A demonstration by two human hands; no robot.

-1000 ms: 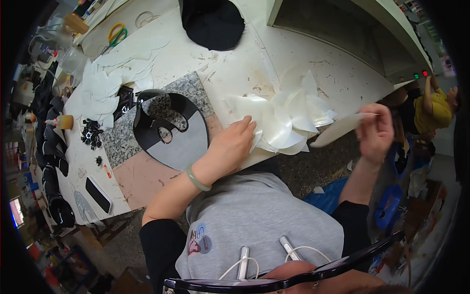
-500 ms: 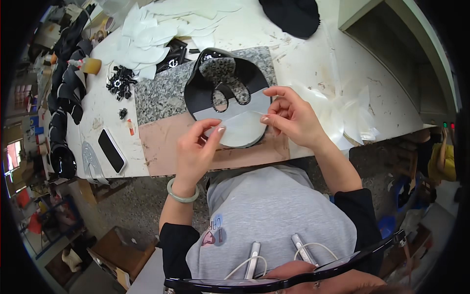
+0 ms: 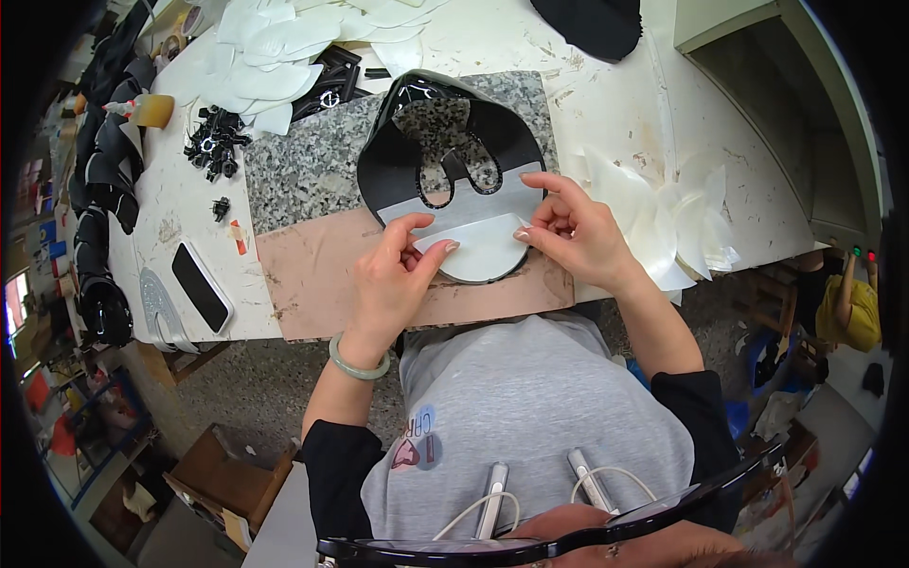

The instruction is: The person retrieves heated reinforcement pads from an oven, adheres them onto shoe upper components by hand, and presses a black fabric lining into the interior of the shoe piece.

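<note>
A glossy black shoe upper [image 3: 516, 142] lies spread on the work boards, its cut-out opening facing away from me and a grey lining band across its near part. Over the near rounded end rests a white half-moon stiffener piece [image 3: 485, 252]. My left hand [image 3: 390, 275] is closed on the stiffener's left corner between thumb and index finger. At the opposite corner my right hand [image 3: 587, 239] pinches with the thumb, while its index finger touches the right edge of the upper. A narrow black edge of the upper shows below the stiffener.
Beneath lie a granite slab [image 3: 294, 180] and a tan board [image 3: 322, 275]. White cut pieces [image 3: 270, 62] are heaped far left, with more pale sheets [image 3: 653, 218] at right. A phone [image 3: 202, 287] and black clips [image 3: 216, 140] lie left. A machine housing [image 3: 757, 104] stands right.
The stiffener's upper edge has come down flatter onto the lining band, lower on the rounded end. Both hands keep hold of its corners. The upper's opening shows wider than before.
</note>
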